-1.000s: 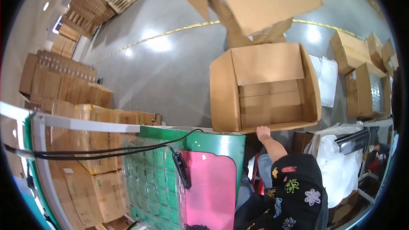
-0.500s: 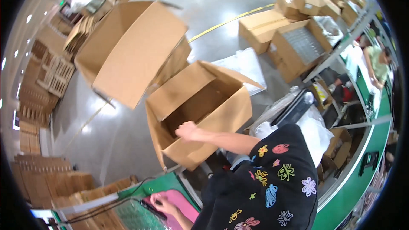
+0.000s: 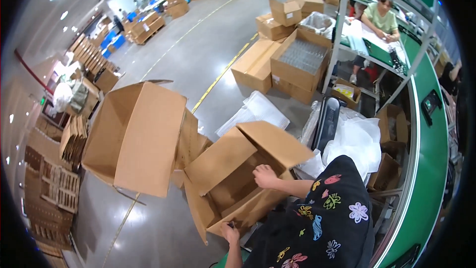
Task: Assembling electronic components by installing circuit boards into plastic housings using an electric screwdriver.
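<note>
An open, deep cardboard box (image 3: 263,208) stands just in front of me, its flaps folded outward and its visible inside bare. My right hand (image 3: 266,176) reaches over the box's right side into the opening. Its fingers are curled; what they hold, if anything, is hidden. At the box's near left corner, my left hand (image 3: 230,232) is closed at the rim. A small dark thing shows at its fingertips, too small to name. A larger open cardboard box (image 3: 148,139) stands beyond, to the left, with one broad flap hanging toward me.
White foam sheets (image 3: 253,114) lie on the floor behind the box. Further back stands a carton of clear plastic trays (image 3: 300,57). On my right are a long black case (image 3: 327,124), white wrapping (image 3: 354,141) and a green workbench (image 3: 429,168). A co-worker (image 3: 382,20) sits at the far bench.
My left hand has moved from the pink surface to the box's near corner. My right hand stays inside the opening. The view has swung, showing more of the hall and less of the near-left bench.
</note>
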### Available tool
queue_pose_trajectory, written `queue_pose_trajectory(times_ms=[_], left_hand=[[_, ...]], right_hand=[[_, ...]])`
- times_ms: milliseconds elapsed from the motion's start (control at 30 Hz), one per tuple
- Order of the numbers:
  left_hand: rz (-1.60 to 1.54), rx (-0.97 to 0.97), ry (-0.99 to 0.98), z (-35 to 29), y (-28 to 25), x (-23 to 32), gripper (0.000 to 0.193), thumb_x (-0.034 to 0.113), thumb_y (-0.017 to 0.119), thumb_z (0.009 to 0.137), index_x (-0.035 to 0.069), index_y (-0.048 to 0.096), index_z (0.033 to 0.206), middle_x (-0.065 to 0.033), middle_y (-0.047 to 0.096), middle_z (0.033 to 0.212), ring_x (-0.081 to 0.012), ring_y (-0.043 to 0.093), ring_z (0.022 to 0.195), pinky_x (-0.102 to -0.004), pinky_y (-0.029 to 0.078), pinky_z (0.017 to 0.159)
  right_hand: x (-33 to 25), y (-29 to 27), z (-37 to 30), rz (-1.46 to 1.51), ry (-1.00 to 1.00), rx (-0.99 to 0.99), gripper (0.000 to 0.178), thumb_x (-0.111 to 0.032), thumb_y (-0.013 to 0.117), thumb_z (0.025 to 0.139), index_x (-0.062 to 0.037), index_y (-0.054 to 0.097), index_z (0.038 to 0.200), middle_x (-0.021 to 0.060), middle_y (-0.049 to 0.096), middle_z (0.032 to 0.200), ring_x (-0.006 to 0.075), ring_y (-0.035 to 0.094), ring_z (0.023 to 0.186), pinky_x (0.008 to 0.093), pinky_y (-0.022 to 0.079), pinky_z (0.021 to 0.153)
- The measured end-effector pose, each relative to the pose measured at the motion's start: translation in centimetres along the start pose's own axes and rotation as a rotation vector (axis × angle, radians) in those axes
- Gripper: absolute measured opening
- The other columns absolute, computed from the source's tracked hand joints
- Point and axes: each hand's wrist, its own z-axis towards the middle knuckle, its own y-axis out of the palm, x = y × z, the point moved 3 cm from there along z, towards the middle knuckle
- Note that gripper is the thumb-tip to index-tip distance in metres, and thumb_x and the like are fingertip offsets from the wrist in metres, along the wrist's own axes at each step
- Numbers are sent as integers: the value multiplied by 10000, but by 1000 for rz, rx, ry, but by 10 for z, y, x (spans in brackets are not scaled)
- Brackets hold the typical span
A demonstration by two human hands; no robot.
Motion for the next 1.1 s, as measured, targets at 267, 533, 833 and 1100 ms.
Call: queue_pose_trajectory(times_ms=[267, 533, 833, 1100], left_hand=[[8, -244, 93, 94, -1, 19, 515, 185, 656, 854, 26, 465, 1305, -233, 578, 1207, -391, 511, 1174, -454, 409, 995], [-159, -703, -151, 117, 135, 30, 319, 321, 605, 873, 10, 676, 884, -154, 704, 863, -263, 676, 801, -383, 519, 715], [-440, -787, -143, -33, 151, 28, 390, 410, 640, 885, 27, 688, 944, -59, 690, 850, -155, 634, 784, -311, 506, 701], [-512, -665, -828, -42, 109, 39, 380, 338, 619, 905, -22, 642, 1026, -115, 689, 901, -219, 673, 823, -350, 544, 728]], right_hand=[[70, -2, -155, 103, 845, -275, 451, -220, 553, 821, -19, 563, 1225, 238, 531, 1241, 390, 454, 1233, 459, 390, 1028], [101, 80, -228, 369, 910, -564, 557, -388, 612, 780, 22, 605, 1157, 308, 591, 1179, 463, 542, 1146, 449, 432, 999], [169, 63, -169, 1018, 1002, -223, 691, -359, 721, 726, -79, 491, 1315, 197, 642, 1110, 363, 612, 1021, 423, 486, 885], [135, 134, -205, 1435, 1315, -119, 795, -198, 759, 708, -128, 387, 1407, 143, 657, 1048, 318, 633, 923, 388, 523, 767]])
